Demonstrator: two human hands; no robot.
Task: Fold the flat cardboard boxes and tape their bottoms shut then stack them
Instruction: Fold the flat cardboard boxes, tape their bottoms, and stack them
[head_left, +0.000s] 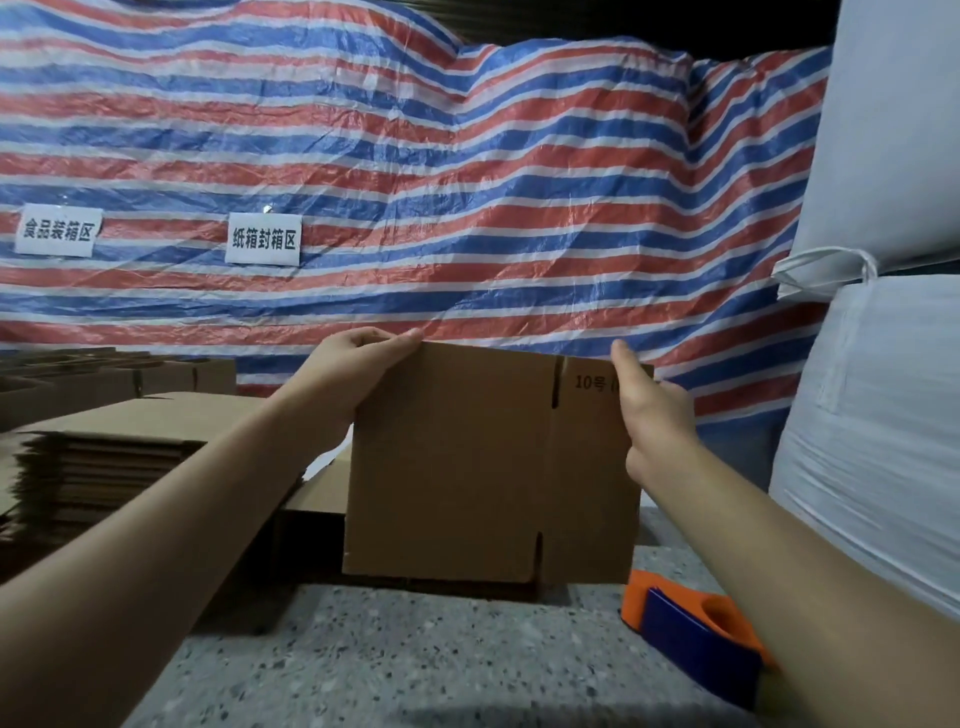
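Cardboard box (488, 467), still flat, held upright above the near middle of the speckled surface (415, 665), printed "10号" near its top right. Left hand (358, 371) grips the top left corner, fingers (400, 338) curled over the top edge, pinching the board. Right hand (657, 410) sits at the top right edge, its fingers behind the panel or out of sight, so I cannot tell if they pinch it or just press; probably a light hold. Step in hand looks like opening the flat into a tube: best to push the two side creases toward each other, keep the bottom edge low over the surface for support, square the corners before folding the bottom flaps, short flaps first. Tape dispenser (696, 629), orange and blue, lies near the right edge, close under the right forearm, easy reach for sealing. Stack of flat boxes (104, 457) sits at the left side. Folded open boxes (156, 376) stand along the far left edge; contents not visible. White bulk sacks (872, 415) stand right, closed.
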